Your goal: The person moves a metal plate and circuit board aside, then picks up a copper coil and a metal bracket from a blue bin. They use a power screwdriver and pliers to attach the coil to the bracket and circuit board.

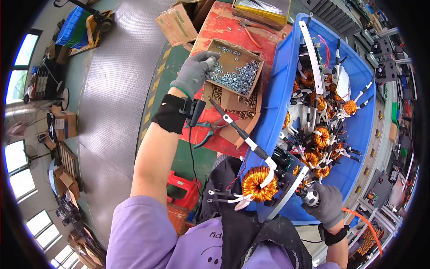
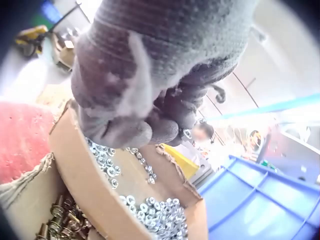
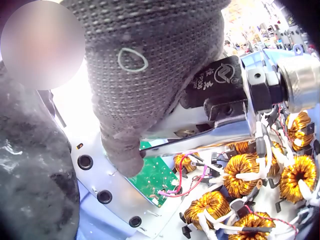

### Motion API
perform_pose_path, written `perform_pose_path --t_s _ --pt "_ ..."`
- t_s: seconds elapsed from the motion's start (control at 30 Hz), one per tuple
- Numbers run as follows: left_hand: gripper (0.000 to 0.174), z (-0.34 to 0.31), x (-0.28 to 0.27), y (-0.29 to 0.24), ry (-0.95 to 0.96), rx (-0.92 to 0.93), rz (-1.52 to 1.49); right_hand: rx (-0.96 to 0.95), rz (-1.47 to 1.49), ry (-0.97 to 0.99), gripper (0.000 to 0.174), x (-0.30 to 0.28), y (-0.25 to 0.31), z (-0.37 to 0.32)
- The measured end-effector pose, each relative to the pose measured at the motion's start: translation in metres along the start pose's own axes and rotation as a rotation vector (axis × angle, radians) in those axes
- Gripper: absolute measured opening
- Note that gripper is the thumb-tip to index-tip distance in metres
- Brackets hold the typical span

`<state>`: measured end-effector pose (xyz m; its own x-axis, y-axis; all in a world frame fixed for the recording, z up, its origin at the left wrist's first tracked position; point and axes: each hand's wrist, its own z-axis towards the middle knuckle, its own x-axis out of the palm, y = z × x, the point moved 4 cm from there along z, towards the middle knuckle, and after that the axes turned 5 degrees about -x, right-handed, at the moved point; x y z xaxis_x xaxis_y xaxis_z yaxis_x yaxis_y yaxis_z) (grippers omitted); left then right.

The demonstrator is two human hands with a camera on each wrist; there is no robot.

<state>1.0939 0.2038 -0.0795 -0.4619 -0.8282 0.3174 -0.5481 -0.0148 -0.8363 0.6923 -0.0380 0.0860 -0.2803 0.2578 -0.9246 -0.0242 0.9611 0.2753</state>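
Note:
My left hand (image 1: 195,74), in a grey glove, is over a cardboard box of silver flanged nuts (image 1: 246,78), its fingers curled. At its fingertips, in the left wrist view, a small nut (image 2: 187,133) shows; the rest of the grip is hidden by the glove. My gloved right hand (image 1: 326,205) grips a chrome-and-black air tool (image 3: 220,120) beside a metal panel (image 1: 289,190). Close to the panel sits a large copper-wound coil (image 1: 260,184) with a white lead and a black-sleeved cable (image 1: 239,131) reaching toward the nut box. A green circuit board (image 3: 155,175) lies below the right hand.
A blue bin (image 1: 280,89) holds several units with copper coils (image 1: 321,136). Brass-coloured bolts (image 1: 242,114) fill another cardboard box under the nuts. On the red table (image 1: 215,31) lie pliers (image 1: 251,33) and green-handled cutters (image 1: 206,134). An orange hose (image 1: 369,224) curves near the right wrist.

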Motion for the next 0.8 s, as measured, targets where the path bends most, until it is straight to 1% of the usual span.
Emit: perform_pose_path --t_s 0.1,0.23,0.3,0.33,0.4,0.47,0.5,0.53,0.57,0.6,0.63,0.7,0.73,0.8 --pt "0.027 -0.006 -0.003 -0.005 -0.042 -0.008 0.072 -0.004 0.006 -0.020 0.061 -0.001 0.000 -0.001" --pt "0.028 -0.020 0.003 -0.020 -0.051 -0.024 0.095 -0.009 0.004 -0.022 0.064 -0.002 0.001 -0.001" --pt "0.027 -0.043 0.020 -0.042 -0.034 -0.014 0.122 -0.007 0.004 -0.035 0.065 -0.001 0.001 -0.002" --pt "0.025 -0.062 0.035 -0.056 -0.052 -0.009 0.207 -0.001 0.007 -0.016 0.065 -0.001 0.000 -0.002" --pt "0.021 -0.093 0.066 -0.069 0.048 0.031 0.331 0.009 0.008 0.009 0.066 0.000 -0.002 -0.003" --pt "0.028 -0.135 0.111 -0.071 0.237 -0.025 0.551 0.031 0.029 0.012 0.067 0.003 -0.003 -0.005" --pt "0.022 -0.150 0.132 -0.063 0.398 0.160 0.579 0.039 0.047 -0.001 0.069 0.003 -0.003 -0.004" --pt "0.016 -0.165 0.156 -0.052 0.402 0.315 0.755 0.047 0.056 0.003 0.067 0.003 -0.002 -0.003" --pt "0.011 -0.177 0.170 -0.046 0.404 0.268 0.847 0.046 0.055 0.017 0.067 0.004 -0.002 -0.004" --pt "0.010 -0.183 0.183 -0.037 0.384 0.309 0.975 0.043 0.065 -0.003 0.067 0.005 -0.002 -0.005" --pt "0.007 -0.184 0.190 -0.026 0.376 0.350 1.002 0.039 0.075 -0.025 0.067 0.005 -0.002 -0.005" --pt "0.009 -0.184 0.200 -0.020 0.268 0.605 1.186 0.038 0.066 -0.014 0.068 0.005 -0.002 -0.006" --pt "0.009 -0.183 0.203 -0.019 0.265 0.599 1.185 0.042 0.057 -0.015 0.068 0.006 -0.002 -0.006" --pt "0.016 -0.178 0.211 -0.015 0.385 0.469 1.371 0.046 0.057 -0.006 0.069 0.007 -0.003 -0.008"
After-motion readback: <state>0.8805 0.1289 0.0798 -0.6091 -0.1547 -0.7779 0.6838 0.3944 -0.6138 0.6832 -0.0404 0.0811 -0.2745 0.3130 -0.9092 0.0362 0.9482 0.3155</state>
